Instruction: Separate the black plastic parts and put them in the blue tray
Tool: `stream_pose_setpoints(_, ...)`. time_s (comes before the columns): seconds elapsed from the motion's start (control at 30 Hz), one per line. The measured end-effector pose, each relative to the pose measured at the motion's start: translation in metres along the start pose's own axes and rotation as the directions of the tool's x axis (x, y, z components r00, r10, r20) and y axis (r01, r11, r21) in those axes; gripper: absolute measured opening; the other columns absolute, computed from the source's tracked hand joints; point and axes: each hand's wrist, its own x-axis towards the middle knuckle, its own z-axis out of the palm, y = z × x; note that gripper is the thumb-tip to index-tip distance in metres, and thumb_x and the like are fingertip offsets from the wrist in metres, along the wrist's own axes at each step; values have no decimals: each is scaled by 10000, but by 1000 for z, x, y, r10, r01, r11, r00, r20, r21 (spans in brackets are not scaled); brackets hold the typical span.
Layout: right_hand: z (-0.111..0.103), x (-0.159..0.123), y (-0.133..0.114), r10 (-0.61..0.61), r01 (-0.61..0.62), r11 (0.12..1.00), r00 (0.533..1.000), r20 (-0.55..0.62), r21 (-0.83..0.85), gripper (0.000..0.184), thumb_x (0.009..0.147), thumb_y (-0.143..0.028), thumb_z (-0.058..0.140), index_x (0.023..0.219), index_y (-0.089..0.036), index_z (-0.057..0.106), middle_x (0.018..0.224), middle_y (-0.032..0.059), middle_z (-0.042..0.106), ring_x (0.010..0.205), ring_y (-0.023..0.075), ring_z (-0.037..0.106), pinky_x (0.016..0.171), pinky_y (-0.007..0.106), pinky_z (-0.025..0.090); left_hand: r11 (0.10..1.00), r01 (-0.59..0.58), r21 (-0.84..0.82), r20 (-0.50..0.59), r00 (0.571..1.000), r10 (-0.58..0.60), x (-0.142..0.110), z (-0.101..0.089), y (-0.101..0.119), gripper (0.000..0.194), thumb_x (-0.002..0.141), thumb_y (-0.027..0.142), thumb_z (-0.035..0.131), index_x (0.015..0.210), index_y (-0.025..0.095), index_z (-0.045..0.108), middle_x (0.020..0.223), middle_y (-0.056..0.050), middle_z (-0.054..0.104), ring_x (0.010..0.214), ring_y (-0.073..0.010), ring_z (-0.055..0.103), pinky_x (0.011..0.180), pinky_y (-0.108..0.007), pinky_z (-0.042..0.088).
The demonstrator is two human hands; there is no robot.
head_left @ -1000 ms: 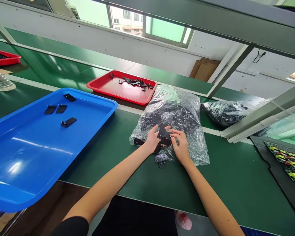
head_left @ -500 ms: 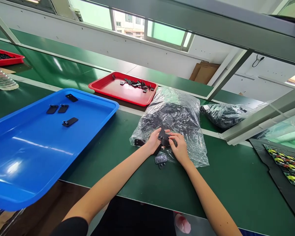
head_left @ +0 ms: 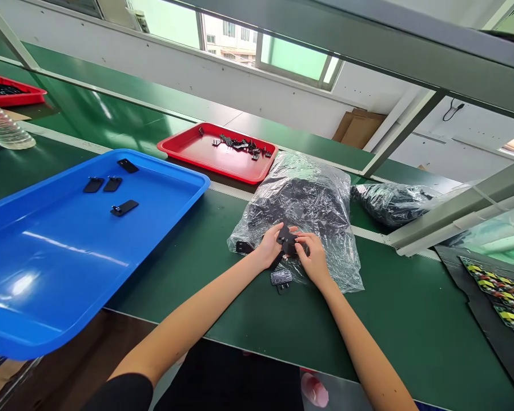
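Note:
Several flat black plastic pieces are held between my two hands, above the front of a clear plastic bag full of black parts. My left hand is closed around their left side. From the right, the fingertips of my right hand pinch their edge. Just how the pieces meet is hidden by my fingers. On the green table below lies a small dark part with prongs. Another black piece shows at the bag's left front corner.
A large blue tray at left holds a few black plates with metal pins. Behind stands a red tray with small black parts. A second bag lies by a metal post. Circuit boards sit at far right.
The camera view has shifted slightly. The black pieces are turned a little between my fingers; both hands stay in nearly the same place.

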Motion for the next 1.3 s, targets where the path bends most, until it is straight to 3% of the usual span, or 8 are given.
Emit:
stream_pose_setpoints(0.83,0,-1,0,14,-14,1000,1000,8,-10,155,903,-281,466,892,-206,601,1044,86,623,1032,247,533,905,434,433,999,-18,-34,-32,999,17,3,-1,-5,479,926,395,363,1242,110,582,1017,-112,693,742,-194,624,580,-280,435)
stream_pose_setpoints(1.03,0,-1,2,11,-11,1000,1000,10,-9,150,899,-280,474,899,-202,602,1035,88,621,1022,244,533,903,439,439,998,-5,-62,-51,999,2,2,1,-5,442,927,378,377,1199,112,601,999,-108,688,604,-148,576,512,-266,412)
stream_pose_setpoints(1.3,0,-1,1,8,-8,1000,1000,4,-10,166,896,-288,465,896,-202,607,1025,92,623,1020,249,537,904,453,442,986,9,-165,-31,999,-14,4,1,-8,405,920,355,397,1168,102,593,991,-117,678,766,-184,631,614,-275,484)
